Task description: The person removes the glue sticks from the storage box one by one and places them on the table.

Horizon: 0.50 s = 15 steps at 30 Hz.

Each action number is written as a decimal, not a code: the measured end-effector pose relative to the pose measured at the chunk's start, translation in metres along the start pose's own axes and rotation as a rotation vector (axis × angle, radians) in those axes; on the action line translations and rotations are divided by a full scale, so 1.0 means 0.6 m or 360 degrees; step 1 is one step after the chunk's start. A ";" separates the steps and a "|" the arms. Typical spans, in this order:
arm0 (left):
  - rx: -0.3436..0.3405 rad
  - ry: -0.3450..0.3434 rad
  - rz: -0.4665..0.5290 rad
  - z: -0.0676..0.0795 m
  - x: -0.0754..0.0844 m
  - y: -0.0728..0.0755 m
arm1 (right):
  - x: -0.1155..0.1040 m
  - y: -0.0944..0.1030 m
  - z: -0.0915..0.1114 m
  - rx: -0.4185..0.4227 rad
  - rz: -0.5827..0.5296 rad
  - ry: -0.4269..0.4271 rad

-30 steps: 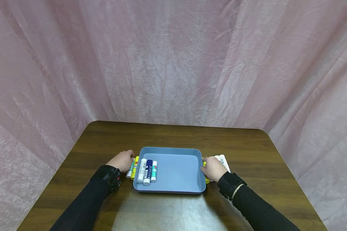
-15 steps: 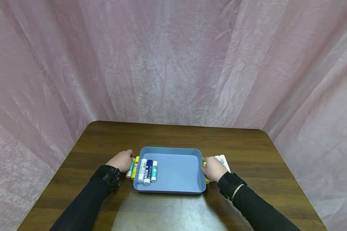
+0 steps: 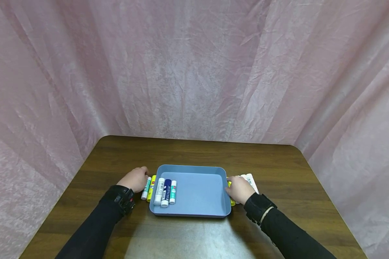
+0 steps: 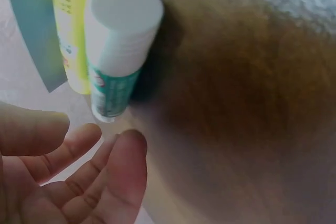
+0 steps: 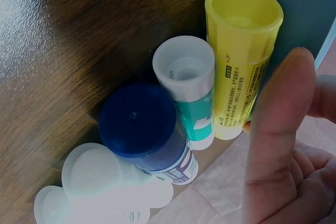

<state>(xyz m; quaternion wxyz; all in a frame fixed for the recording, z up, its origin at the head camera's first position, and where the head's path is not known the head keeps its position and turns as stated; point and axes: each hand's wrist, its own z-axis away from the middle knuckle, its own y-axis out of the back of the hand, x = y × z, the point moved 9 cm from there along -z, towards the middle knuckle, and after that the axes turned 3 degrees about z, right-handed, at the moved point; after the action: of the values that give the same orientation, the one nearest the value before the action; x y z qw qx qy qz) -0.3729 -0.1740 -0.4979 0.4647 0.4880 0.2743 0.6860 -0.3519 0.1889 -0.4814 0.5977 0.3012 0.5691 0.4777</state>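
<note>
In the head view my left hand [image 3: 135, 179] is just left of a white-and-green glue stick [image 3: 146, 188]. The left wrist view shows its fingers [image 4: 126, 169] loosely bent, apart from that stick. A yellow glue stick [image 3: 151, 188] lies between it and the blue tray [image 3: 194, 212]. Inside the tray, along its left side, are a white glue stick [image 3: 159, 191], a dark blue one [image 3: 166, 193] and a smaller green-and-white one [image 3: 173, 192]. My right hand [image 3: 241, 189] is at the tray's right rim, thumb straight beside another yellow glue stick [image 5: 241, 61], which it partly covers.
Left of that yellow stick, in the right wrist view, are a green-and-white glue stick [image 5: 195, 119], a dark blue-capped one [image 5: 139, 121] and white ones [image 5: 92, 171]. The brown wooden table [image 3: 194, 151] ends at a pink curtain [image 3: 194, 72].
My left hand has shifted slightly left and back, away from the white-and-green glue stick, uncovering more of it. My right hand and the tray have stayed in place.
</note>
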 end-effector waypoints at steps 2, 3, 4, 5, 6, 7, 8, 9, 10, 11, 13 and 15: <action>0.0021 -0.0005 -0.0009 0.000 0.002 0.004 | -0.001 0.000 0.001 -0.0005 -0.0010 -0.0003; 0.0036 -0.0015 -0.0013 0.001 0.005 0.006 | -0.001 0.000 0.002 -0.0007 -0.0013 -0.0003; 0.0052 -0.0028 -0.0021 0.003 0.009 0.009 | -0.002 0.000 0.003 -0.0011 -0.0019 -0.0004; 0.0074 -0.0049 -0.0035 0.004 0.014 0.011 | -0.002 0.000 0.003 -0.0014 -0.0026 -0.0006; 0.0096 -0.0077 -0.0054 0.007 0.021 0.014 | -0.002 0.001 0.004 -0.0016 -0.0030 -0.0009; 0.0120 -0.0101 -0.0071 0.010 0.027 0.016 | -0.002 0.001 0.005 -0.0019 -0.0033 -0.0013; 0.0143 -0.0122 -0.0085 0.014 0.035 0.019 | -0.002 0.001 0.005 -0.0022 -0.0035 -0.0017; 0.0162 -0.0143 -0.0098 0.017 0.042 0.021 | -0.003 0.002 0.005 -0.0018 -0.0035 -0.0014; 0.0180 -0.0166 -0.0114 0.020 0.049 0.023 | -0.003 0.002 0.005 -0.0016 -0.0033 -0.0011; 0.0196 -0.0189 -0.0128 0.023 0.057 0.025 | -0.003 0.002 0.005 -0.0012 -0.0028 -0.0008; 0.0214 -0.0229 -0.0142 0.029 0.071 0.027 | -0.003 0.002 0.004 -0.0009 -0.0021 -0.0005; 0.0217 -0.0269 -0.0156 0.034 0.084 0.025 | -0.003 0.002 0.004 -0.0008 -0.0017 -0.0005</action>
<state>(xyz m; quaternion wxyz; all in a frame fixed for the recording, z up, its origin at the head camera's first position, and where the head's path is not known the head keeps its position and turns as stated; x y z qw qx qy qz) -0.3644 -0.1365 -0.4569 0.4849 0.5605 0.3036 0.5988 -0.3499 0.1884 -0.4792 0.6018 0.2975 0.5686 0.4754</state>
